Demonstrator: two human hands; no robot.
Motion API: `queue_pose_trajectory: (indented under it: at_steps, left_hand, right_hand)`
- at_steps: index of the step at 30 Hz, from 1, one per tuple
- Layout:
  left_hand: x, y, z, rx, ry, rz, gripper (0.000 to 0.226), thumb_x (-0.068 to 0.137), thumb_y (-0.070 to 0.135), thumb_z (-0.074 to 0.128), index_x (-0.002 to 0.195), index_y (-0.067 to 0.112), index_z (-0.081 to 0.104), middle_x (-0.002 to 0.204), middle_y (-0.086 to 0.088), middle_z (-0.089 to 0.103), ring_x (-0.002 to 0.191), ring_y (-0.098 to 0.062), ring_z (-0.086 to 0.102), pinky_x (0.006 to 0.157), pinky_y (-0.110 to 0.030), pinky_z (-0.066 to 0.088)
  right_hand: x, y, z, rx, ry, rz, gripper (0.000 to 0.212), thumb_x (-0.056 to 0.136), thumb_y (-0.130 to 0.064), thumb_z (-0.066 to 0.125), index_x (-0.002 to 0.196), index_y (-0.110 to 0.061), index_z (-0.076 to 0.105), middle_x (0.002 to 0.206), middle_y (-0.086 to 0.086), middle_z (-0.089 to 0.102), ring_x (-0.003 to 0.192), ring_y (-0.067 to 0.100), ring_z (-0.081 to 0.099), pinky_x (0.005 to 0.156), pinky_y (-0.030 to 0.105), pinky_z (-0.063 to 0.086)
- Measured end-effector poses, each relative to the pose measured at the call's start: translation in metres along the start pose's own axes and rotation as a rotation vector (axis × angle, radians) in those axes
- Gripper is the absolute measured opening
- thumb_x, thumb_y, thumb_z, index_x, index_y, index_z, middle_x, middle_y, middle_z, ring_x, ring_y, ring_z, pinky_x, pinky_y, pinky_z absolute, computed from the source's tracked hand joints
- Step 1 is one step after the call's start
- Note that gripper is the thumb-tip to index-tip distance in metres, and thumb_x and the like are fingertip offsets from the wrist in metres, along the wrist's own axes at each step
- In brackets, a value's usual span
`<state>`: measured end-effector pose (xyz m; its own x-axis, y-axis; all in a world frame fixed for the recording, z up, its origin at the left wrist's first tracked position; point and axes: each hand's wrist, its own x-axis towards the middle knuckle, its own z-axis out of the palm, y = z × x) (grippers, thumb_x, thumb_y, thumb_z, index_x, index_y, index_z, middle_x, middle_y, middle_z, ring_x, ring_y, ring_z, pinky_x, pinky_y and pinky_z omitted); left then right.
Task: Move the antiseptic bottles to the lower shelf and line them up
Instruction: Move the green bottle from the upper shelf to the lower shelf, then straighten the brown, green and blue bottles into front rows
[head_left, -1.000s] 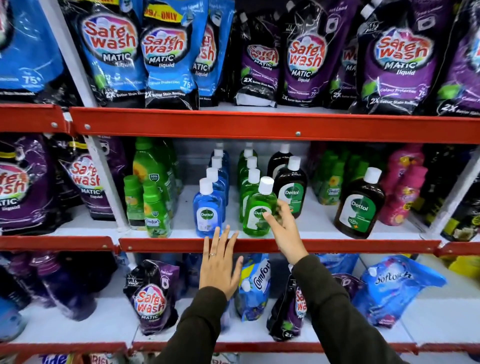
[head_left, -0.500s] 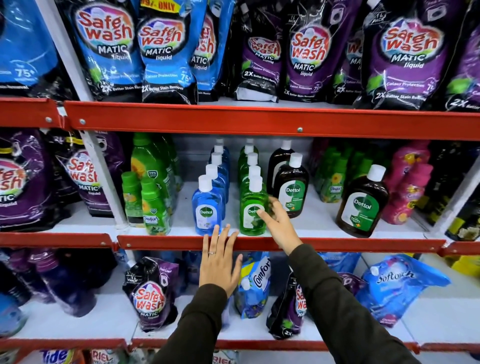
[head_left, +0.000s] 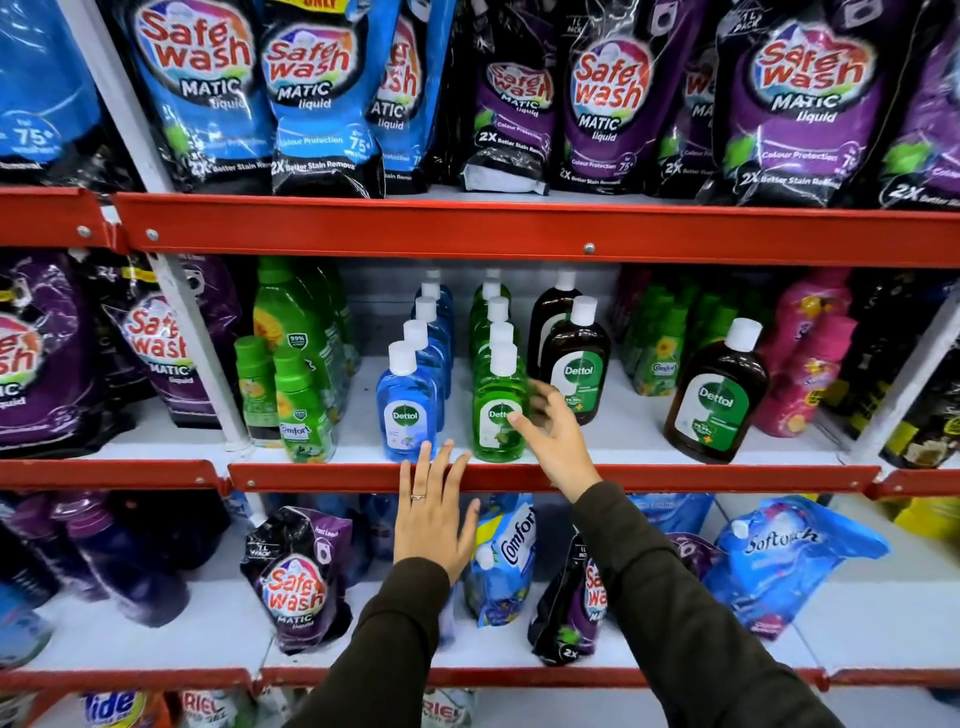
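Note:
On the middle shelf (head_left: 613, 480) stand rows of Dettol antiseptic bottles: a blue row with its front bottle (head_left: 406, 410), a green row with its front bottle (head_left: 496, 410), two brown ones (head_left: 574, 364) behind, and a lone large brown bottle (head_left: 719, 397) to the right. My right hand (head_left: 553, 441) is open, its fingertips on the front green bottle's label and right side. My left hand (head_left: 431, 512) lies flat with fingers spread against the red shelf edge, just below the blue bottle. The lower shelf (head_left: 857, 618) sits beneath.
Green Comfort bottles (head_left: 301, 410) stand left of the blue row, more green (head_left: 657, 353) and pink bottles (head_left: 802, 374) to the right. Safewash pouches (head_left: 605, 98) fill the top shelf. The lower shelf holds a Safewash pouch (head_left: 296, 577), a Comfort pouch (head_left: 506, 556) and a Softouch pouch (head_left: 784, 561).
The front green bottle went from tilted to upright in line with its row. My right hand loosened from it and now only touches its front. My left hand stayed put.

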<state>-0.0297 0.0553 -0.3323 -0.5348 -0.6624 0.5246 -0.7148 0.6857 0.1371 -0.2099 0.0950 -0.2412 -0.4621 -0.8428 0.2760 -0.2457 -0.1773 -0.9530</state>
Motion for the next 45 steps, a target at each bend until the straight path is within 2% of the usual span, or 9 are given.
queue_pose_trajectory:
  at_steps: [4, 10, 14, 18, 22, 28, 32, 40, 45]
  left_hand:
    - [0.0, 0.004, -0.001, 0.017, 0.022, -0.016, 0.067, 0.093, 0.041, 0.04, 0.15, 0.006, 0.047, 0.159, -0.017, 0.043, 0.151, -0.038, 0.033, 0.127, -0.047, 0.002]
    - [0.003, 0.013, 0.0, -0.017, 0.085, -0.01, 0.067, 0.094, 0.04, 0.038, 0.147, 0.0, 0.048, 0.156, -0.019, 0.047, 0.148, -0.039, 0.039, 0.125, -0.05, 0.013]
    - [0.002, 0.019, -0.002, -0.037, 0.087, -0.029, 0.067, 0.094, 0.039, 0.037, 0.146, -0.001, 0.049, 0.154, -0.02, 0.049, 0.148, -0.041, 0.039, 0.125, -0.051, 0.012]
    - [0.003, 0.023, -0.004, -0.039, 0.094, -0.04, 0.067, 0.094, 0.039, 0.036, 0.145, -0.002, 0.051, 0.152, -0.022, 0.05, 0.146, -0.043, 0.041, 0.125, -0.05, 0.01]
    - [0.003, 0.023, -0.004, -0.034, 0.075, -0.036, 0.067, 0.093, 0.039, 0.036, 0.145, -0.001, 0.05, 0.153, -0.022, 0.05, 0.146, -0.042, 0.04, 0.123, -0.053, 0.016]
    - [0.004, 0.02, -0.002, -0.023, 0.066, -0.035, 0.067, 0.094, 0.039, 0.037, 0.147, 0.0, 0.048, 0.154, -0.021, 0.048, 0.148, -0.042, 0.038, 0.128, -0.043, 0.002]
    - [0.004, 0.018, 0.001, -0.022, 0.053, -0.035, 0.067, 0.094, 0.039, 0.037, 0.149, 0.002, 0.045, 0.156, -0.02, 0.046, 0.15, -0.04, 0.034, 0.129, -0.043, 0.0]
    - [0.004, 0.016, 0.005, -0.004, 0.04, -0.027, 0.068, 0.094, 0.039, 0.038, 0.15, 0.001, 0.044, 0.158, -0.02, 0.044, 0.151, -0.039, 0.033, 0.128, -0.046, 0.005]
    - [0.003, 0.014, 0.005, 0.001, 0.052, -0.011, 0.067, 0.093, 0.038, 0.04, 0.15, 0.003, 0.044, 0.157, -0.019, 0.045, 0.15, -0.038, 0.035, 0.127, -0.044, 0.005]
  right_hand:
    - [-0.006, -0.013, -0.022, -0.016, 0.247, -0.144, 0.047, 0.091, -0.01, 0.073, 0.134, -0.02, 0.057, 0.125, -0.004, 0.067, 0.114, 0.01, 0.063, 0.085, 0.012, 0.053]
    - [-0.012, -0.025, -0.11, -0.261, 0.84, -0.379, 0.041, 0.084, -0.017, 0.077, 0.122, -0.012, 0.062, 0.118, 0.0, 0.062, 0.112, 0.019, 0.057, 0.101, 0.027, 0.043]
    - [-0.012, -0.015, -0.159, -0.339, 1.054, -0.127, 0.073, 0.076, -0.028, 0.083, 0.14, -0.014, 0.052, 0.142, 0.016, 0.052, 0.137, 0.036, 0.043, 0.111, 0.047, 0.033]
    - [-0.009, 0.003, -0.182, -0.235, 0.846, 0.129, 0.091, 0.078, -0.029, 0.087, 0.153, -0.013, 0.038, 0.157, 0.02, 0.041, 0.149, 0.039, 0.035, 0.122, 0.057, 0.031]
    - [-0.006, 0.016, -0.192, -0.098, 0.704, 0.142, 0.067, 0.079, -0.015, 0.086, 0.137, -0.002, 0.056, 0.135, 0.02, 0.065, 0.124, 0.032, 0.063, 0.111, 0.045, 0.05]
    - [-0.009, 0.019, -0.192, -0.055, 0.686, 0.039, 0.051, 0.075, -0.017, 0.089, 0.121, -0.015, 0.066, 0.109, -0.001, 0.071, 0.097, -0.002, 0.07, 0.091, 0.017, 0.053]
    - [0.001, 0.008, -0.181, -0.016, 0.483, 0.007, 0.07, 0.075, -0.016, 0.09, 0.135, 0.003, 0.059, 0.137, 0.017, 0.067, 0.13, 0.028, 0.063, 0.118, 0.047, 0.045]
    - [0.015, -0.006, -0.133, -0.004, 0.107, 0.008, 0.065, 0.074, -0.005, 0.089, 0.133, -0.002, 0.062, 0.134, 0.017, 0.07, 0.131, 0.032, 0.063, 0.115, 0.05, 0.048]
    - [0.016, 0.004, -0.116, 0.01, 0.041, 0.05, 0.051, 0.073, 0.001, 0.087, 0.118, -0.013, 0.067, 0.118, 0.009, 0.075, 0.102, 0.008, 0.073, 0.094, 0.025, 0.06]
